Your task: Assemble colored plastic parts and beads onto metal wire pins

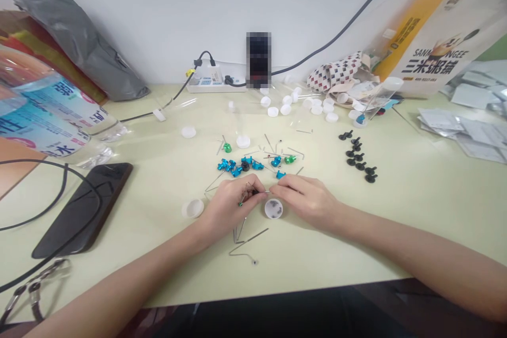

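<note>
Left hand (pixel 233 198): in the head view, thumb and forefinger narrow on a small dark piece (pixel 255 191); a green bit (pixel 240 204) shows below the curled fingers, and I cannot tell whether it is gripped.
Right hand (pixel 307 196): thumb and fingertips drawn together on the end of a thin pale rod (pixel 268 191).
Dark piece and rod: between the two hands, over the worktop (pixel 317 253), largely covered by fingers; whether they are joined is too small to tell.
Slip risk: so little seems to stand clear of the fingertips that a twist or uneven pull could flick the piece away.
White cap (pixel 273 216): just below the pinch, dark specks (pixel 274 205) inside; a lowered thumb or wrist could tip it and scatter them.
Bent rods (pixel 253 237): on the near side of the left hand; a sliding forearm could drag them.
Blue parts (pixel 257 166): beyond the fingers, one near the right knuckles, where a forward push could knock it.
Black knobs (pixel 359 166): well apart to the right, probably safe from a stray elbow.
</note>
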The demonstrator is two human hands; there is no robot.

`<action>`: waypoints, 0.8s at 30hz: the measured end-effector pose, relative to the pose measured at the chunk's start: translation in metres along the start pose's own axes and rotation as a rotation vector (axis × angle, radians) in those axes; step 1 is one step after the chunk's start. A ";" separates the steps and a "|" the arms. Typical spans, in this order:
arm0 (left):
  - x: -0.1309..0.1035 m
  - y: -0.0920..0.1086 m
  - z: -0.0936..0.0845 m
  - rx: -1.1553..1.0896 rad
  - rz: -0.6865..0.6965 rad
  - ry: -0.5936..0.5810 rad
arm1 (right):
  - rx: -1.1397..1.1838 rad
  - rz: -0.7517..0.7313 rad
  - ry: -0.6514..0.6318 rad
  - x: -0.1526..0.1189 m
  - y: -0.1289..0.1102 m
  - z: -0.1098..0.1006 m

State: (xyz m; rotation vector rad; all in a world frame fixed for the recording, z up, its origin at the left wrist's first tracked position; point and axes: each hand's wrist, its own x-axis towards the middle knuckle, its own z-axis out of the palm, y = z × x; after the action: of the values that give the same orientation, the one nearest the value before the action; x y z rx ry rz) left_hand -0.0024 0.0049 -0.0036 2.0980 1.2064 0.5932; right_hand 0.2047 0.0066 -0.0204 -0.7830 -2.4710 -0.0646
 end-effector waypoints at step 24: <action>0.006 -0.006 -0.008 -0.019 -0.061 0.018 | 0.330 0.161 0.018 0.002 0.008 0.010</action>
State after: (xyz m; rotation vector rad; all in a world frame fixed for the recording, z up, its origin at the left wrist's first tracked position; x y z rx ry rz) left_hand -0.0082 0.0146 -0.0014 2.0366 1.2660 0.5943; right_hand 0.2032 0.0162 -0.0287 -0.8257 -2.3087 0.3827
